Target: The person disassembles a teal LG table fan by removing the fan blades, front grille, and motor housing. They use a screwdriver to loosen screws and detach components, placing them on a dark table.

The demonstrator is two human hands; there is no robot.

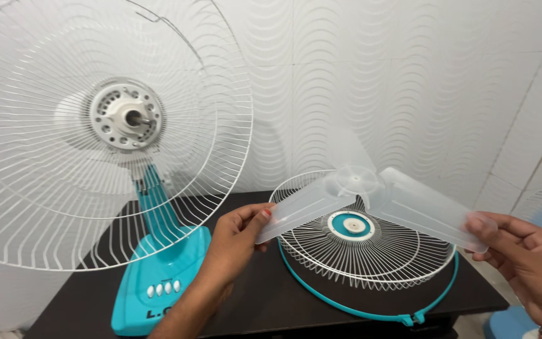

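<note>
Left hand (pixel 236 242) pinching the tip of one translucent fan blade (pixel 371 201), thumb on top and fingers curled beneath, closed on that blade end. Further left, standing on the dark table (pixel 265 301): a table fan with a turquoise base (pixel 158 282) carrying a row of white buttons (pixel 164 289), a turquoise neck rising behind, and a large white wire rear guard (pixel 83 138) mounted upright, its round motor hub and bare shaft (pixel 127 116) showing at the centre, with nothing fitted on the shaft. Moving right from the left hand, the three-bladed clear plastic propeller held in the air, roughly level, just above the table and directly over a second guard. Below it, lying flat on the table like a shallow bowl: the white wire front guard (pixel 365 257) with a turquoise and white round badge at its middle, holding nothing inside its dish. Around and partly under that guard, a turquoise ring (pixel 359 307) resting on the tabletop, with a small clasp at its near right edge. Far right, right hand (pixel 525 263) gripping the end of another blade, thumb over the top and fingers beneath, closed on it. Behind everything, a white wall with a wavy raised pattern. At the bottom right corner, a blurred blue shape, too unclear to identify.
</note>
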